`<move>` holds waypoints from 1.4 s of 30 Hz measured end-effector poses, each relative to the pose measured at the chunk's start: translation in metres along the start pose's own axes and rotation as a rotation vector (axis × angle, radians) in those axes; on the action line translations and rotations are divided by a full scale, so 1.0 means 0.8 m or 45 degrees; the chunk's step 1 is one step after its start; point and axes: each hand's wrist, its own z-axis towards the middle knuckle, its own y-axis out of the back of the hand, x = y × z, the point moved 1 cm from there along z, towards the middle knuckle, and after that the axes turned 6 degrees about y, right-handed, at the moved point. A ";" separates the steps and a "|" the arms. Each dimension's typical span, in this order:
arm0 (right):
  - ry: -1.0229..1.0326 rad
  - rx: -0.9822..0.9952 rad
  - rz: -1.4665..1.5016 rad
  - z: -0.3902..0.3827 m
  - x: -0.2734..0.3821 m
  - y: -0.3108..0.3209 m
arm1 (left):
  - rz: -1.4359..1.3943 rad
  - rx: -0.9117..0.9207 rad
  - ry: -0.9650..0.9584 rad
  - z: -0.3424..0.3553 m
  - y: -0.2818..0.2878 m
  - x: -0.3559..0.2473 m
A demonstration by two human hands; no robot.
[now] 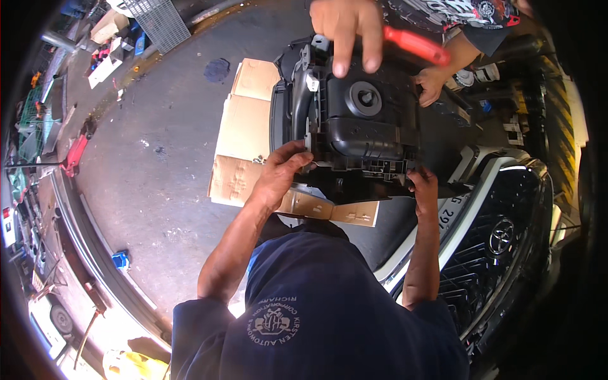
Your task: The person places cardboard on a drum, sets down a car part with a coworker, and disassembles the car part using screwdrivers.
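A bulky black headlight housing [373, 130], its back turned up with a round cap, is held in front of me. My left hand [285, 170] is closed on its near left corner, thumb on top. At the near right corner, my right hand [423, 187] grips the edge with bent fingers. Across from me, a co-worker's hand [351, 28] reaches over the far edge with two fingers pointing down. Beside that hand is a red screwdriver handle [418, 45], blurred. The co-worker's other hand [432, 83] is at the housing's right side.
Flattened cardboard [244, 133] lies on the grey floor [158, 158] beneath and left of the housing. A car front with a black grille [487, 266] stands close on my right. Tools and a red floor jack [77, 152] line the left side.
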 end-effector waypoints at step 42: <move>-0.341 0.239 -1.053 -0.103 -0.239 -0.117 | 0.460 0.328 -0.583 0.012 0.035 0.022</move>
